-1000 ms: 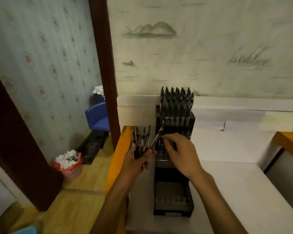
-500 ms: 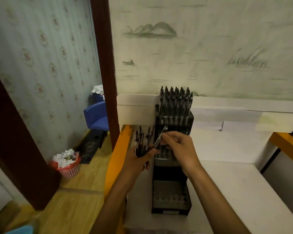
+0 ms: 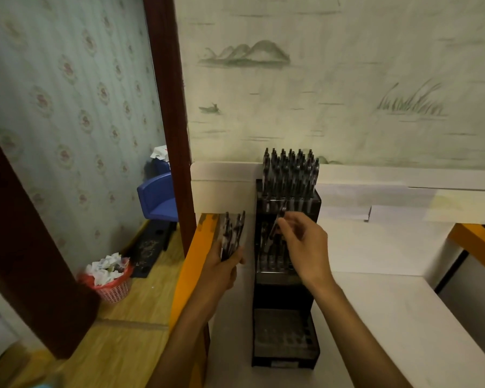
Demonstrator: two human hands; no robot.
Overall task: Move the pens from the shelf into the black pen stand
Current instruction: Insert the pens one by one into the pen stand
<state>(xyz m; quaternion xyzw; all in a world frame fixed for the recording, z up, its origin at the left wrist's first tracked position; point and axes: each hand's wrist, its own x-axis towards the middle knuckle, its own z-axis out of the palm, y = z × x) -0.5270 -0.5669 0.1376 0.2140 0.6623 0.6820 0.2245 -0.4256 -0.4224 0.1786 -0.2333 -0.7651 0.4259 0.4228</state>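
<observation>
the person's left hand (image 3: pixel 221 268) grips a bundle of pens (image 3: pixel 231 238) upright, fingers curled round their lower ends, just left of the black pen stand (image 3: pixel 286 278) on the white shelf (image 3: pixel 389 326). the right hand (image 3: pixel 303 247) pinches a single pen (image 3: pixel 276 232) between thumb and fingertips, tilted, over the stand's middle tier, where a few pens already stand. the far top tier is packed with pens; the near bottom tier looks bare of pens. the likely trouble: the tilted pen could miss its hole and knock its neighbours, or the loose bundle could slip from the left hand and drop off the shelf's left edge to the wooden floor (image 3: pixel 118 331)
</observation>
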